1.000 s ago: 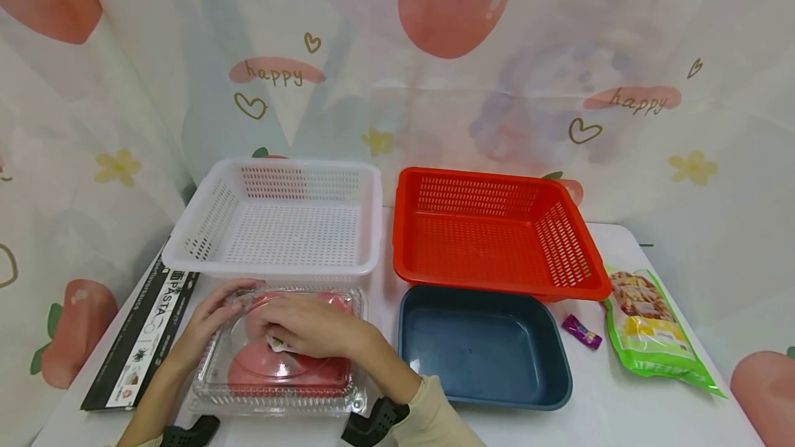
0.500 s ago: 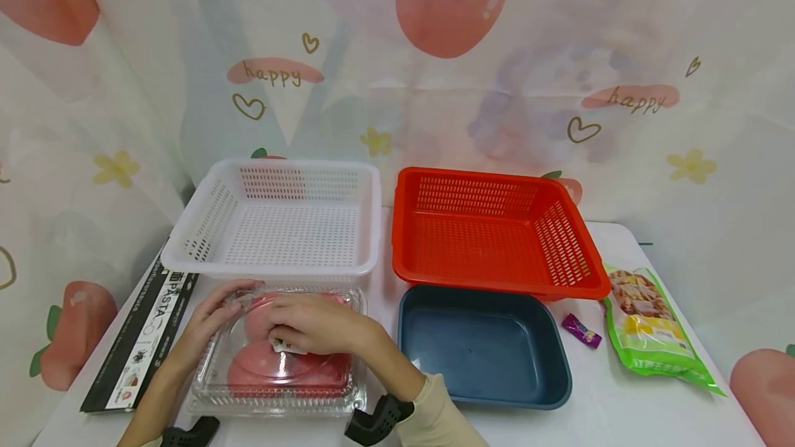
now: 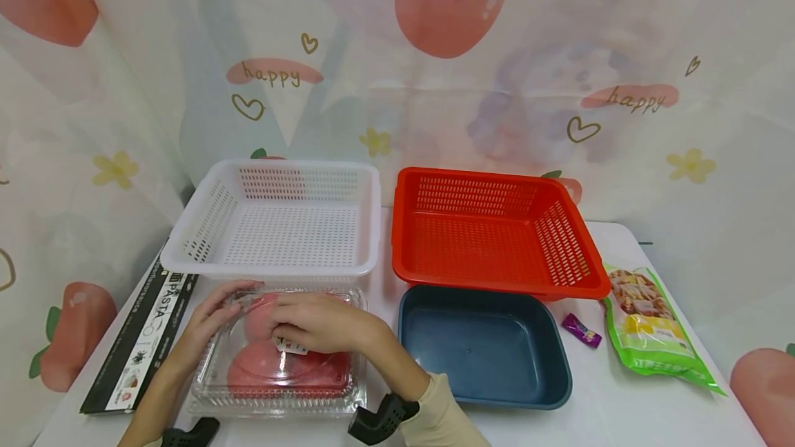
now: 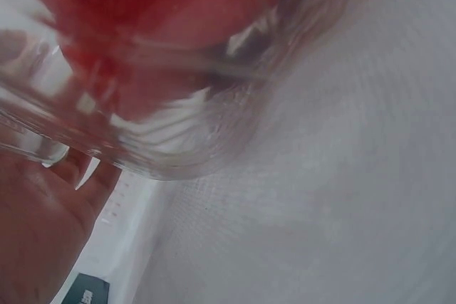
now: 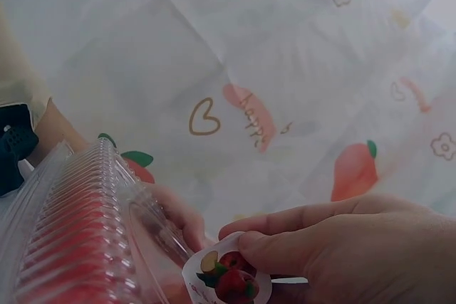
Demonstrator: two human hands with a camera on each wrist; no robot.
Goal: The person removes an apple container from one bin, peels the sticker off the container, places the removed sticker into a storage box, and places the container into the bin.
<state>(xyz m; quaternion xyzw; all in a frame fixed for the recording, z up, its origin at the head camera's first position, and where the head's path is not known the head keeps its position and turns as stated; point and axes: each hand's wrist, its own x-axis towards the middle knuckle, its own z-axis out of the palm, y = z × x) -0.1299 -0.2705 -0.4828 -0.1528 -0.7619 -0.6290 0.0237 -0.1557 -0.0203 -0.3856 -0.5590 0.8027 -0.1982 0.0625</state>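
Observation:
A clear plastic clamshell box (image 3: 214,374) with round red items (image 3: 254,368) inside lies at the front left of the table. My left hand (image 3: 208,319) holds its far left corner, thumb on the lid and fingers over the back edge. Above the lid, my right hand (image 3: 319,326) pinches a small white label (image 3: 290,346), partly hidden under the fingers. Red fruit with green leaves is printed on the label (image 5: 231,279) in the right wrist view. Through the clear wall, the left wrist view shows the red contents (image 4: 164,26) close up.
Behind the box stands a white perforated basket (image 3: 273,271), with a red basket (image 3: 497,285) to its right. A dark blue tray (image 3: 562,385) is in front of the red one. A purple-wrapped candy (image 3: 582,332), green snack bag (image 3: 661,336) and black pasta box (image 3: 143,343) lie around them.
My right hand has shifted slightly to the right over the lid, and more of the white label shows below its fingers. The left hand has stayed on the box corner.

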